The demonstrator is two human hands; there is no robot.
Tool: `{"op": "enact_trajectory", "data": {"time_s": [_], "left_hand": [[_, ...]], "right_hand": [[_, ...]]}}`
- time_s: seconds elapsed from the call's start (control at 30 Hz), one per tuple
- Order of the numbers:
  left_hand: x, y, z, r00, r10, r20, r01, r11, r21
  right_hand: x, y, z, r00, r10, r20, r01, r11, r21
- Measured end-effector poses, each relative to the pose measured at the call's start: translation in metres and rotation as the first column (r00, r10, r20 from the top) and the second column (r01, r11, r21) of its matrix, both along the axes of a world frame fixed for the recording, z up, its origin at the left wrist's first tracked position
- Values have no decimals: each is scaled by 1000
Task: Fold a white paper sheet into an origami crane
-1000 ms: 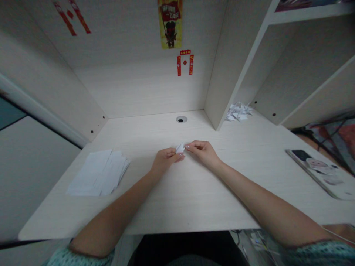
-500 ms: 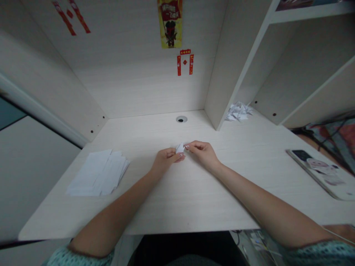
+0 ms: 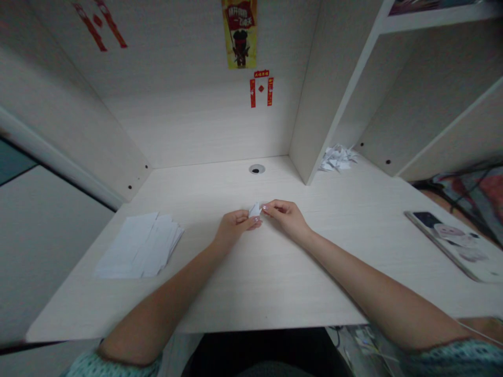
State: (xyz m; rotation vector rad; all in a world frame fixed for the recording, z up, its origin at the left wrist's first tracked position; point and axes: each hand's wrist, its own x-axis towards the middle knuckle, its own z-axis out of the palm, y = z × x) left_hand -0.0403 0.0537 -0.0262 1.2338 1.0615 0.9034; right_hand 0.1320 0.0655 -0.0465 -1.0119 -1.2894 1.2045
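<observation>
A small piece of folded white paper [image 3: 254,210] is held over the middle of the desk, its pointed end facing away from me. My left hand [image 3: 237,224] pinches it between thumb and fingers from the left and below. From the right, my right hand [image 3: 286,214] closes thumb and forefinger at the paper's right edge, on what looks like a thin corner or flap of it. The fingertips hide part of the paper.
A stack of white paper sheets [image 3: 137,246] lies on the left of the desk [image 3: 267,283]. Behind the upright divider [image 3: 326,104] sits a pile of folded paper pieces [image 3: 338,158]. A phone [image 3: 456,243] rests at the right. A round cable hole [image 3: 257,169] is near the back panel.
Both hands keep almost the same place around the folded paper. The whole view has shifted very slightly.
</observation>
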Motion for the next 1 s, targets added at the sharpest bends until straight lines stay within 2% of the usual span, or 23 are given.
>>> {"op": "enact_trajectory", "data": {"time_s": [0.17, 0.43, 0.77, 1.0], "left_hand": [[0, -1, 2, 1000, 15, -26, -14, 1000, 23], [-3, 0, -6, 993, 18, -115, -5, 994, 109], [-1, -1, -2, 998, 31, -56, -29, 998, 51], [-1, 1, -3, 999, 24, -45, -22, 999, 37]], "right_hand": [[1, 0, 0, 999, -35, 40, 34, 999, 28], [1, -2, 3, 998, -30, 62, 29, 999, 19], [2, -1, 3, 998, -19, 57, 19, 1000, -1], [2, -1, 3, 1000, 2, -10, -2, 999, -40]]}}
